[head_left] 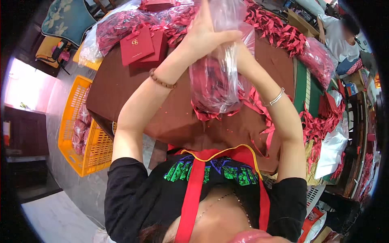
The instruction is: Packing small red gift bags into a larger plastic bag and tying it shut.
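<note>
A clear plastic bag (214, 87) packed with dark red ribbon-like pieces stands in front of me, its loose upper part rising away from me. My left hand (204, 36) is at the bag's neck, thumb laid across the plastic and fingers pointing up along it. Just below that thumb, my right hand (230, 50) closes round the gathered neck; plastic partly covers its fingers. Loose red ribbons (257, 103) lie under and beside the bag on the brown-covered table (174, 115).
Red boxes (139, 48) sit at the table's far left. Heaps of red ribbons (275, 30) and filled plastic bags (121, 28) line the far side. A yellow crate (73, 105) with packed bags stands on the floor at left. Another person (340, 38) is at far right.
</note>
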A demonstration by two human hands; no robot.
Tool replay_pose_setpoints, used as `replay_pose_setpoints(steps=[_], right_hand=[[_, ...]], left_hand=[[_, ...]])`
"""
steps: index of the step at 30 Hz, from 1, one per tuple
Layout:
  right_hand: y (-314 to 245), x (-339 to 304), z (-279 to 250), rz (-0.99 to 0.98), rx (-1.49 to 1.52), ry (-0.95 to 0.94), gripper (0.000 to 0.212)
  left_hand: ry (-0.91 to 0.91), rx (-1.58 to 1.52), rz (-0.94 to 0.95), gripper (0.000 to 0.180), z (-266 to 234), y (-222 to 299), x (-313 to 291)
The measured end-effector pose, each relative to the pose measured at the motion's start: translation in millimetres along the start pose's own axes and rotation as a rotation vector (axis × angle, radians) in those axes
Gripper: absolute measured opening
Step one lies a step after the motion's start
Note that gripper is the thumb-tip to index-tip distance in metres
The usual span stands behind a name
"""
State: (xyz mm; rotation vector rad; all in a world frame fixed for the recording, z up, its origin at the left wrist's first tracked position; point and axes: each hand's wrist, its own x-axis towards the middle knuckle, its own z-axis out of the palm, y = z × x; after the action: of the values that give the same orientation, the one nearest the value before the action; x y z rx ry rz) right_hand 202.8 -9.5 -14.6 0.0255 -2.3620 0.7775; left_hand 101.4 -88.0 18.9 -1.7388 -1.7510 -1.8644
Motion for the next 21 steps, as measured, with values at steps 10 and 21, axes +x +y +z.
replay_pose_setpoints(steps=[10, 21], right_hand=[[10.8, 3.2, 9.8, 0.035, -0.008, 0.034, 0.024], [-18.4, -9.0, -26.3, 0.301, 0.526, 0.448, 0.031]], left_hand=[[-0.079, -0.919, -0.414, 0.042, 7.6, 3.2, 33.2], [0.397, -1.281, -0.588, 0.019, 12.2, -9.7, 15.2]])
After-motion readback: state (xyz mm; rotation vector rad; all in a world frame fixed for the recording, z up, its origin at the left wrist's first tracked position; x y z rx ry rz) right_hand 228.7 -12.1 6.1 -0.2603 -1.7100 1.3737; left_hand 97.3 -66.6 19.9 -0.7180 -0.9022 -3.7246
